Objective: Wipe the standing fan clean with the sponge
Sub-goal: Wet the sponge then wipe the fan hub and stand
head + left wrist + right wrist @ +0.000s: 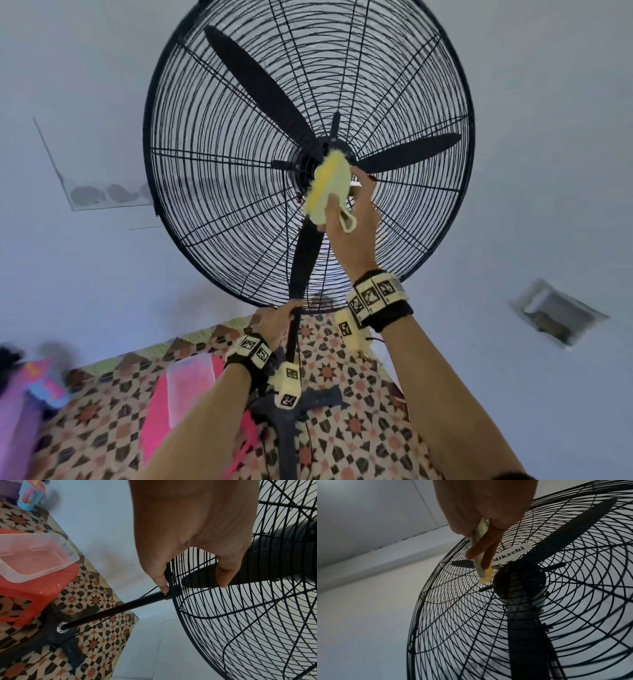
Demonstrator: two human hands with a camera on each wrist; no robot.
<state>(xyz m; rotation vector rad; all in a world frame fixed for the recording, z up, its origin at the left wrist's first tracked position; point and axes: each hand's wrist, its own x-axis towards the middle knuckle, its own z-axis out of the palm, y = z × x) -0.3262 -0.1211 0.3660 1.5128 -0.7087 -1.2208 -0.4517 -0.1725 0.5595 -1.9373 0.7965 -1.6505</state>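
The black standing fan (260,89) towers over me, its round wire grille (205,205) facing me. My right hand (352,205) pinches a yellow sponge (329,185) and presses it on the grille centre, over the hub. In the right wrist view the sponge (483,574) lies between thumb and fingers of the right hand (479,555), beside the white Mikachi badge (511,553). My left hand (274,320) grips the grille's bottom rim; the left wrist view shows the left hand (192,577) with fingers curled through the wires above the pole (111,612).
The fan's cross-shaped base (68,646) stands on a patterned tile floor (96,635) close to a white wall. Left of it is a red stool (34,588) carrying a clear plastic container (34,555). A blue cup (30,494) sits farther left.
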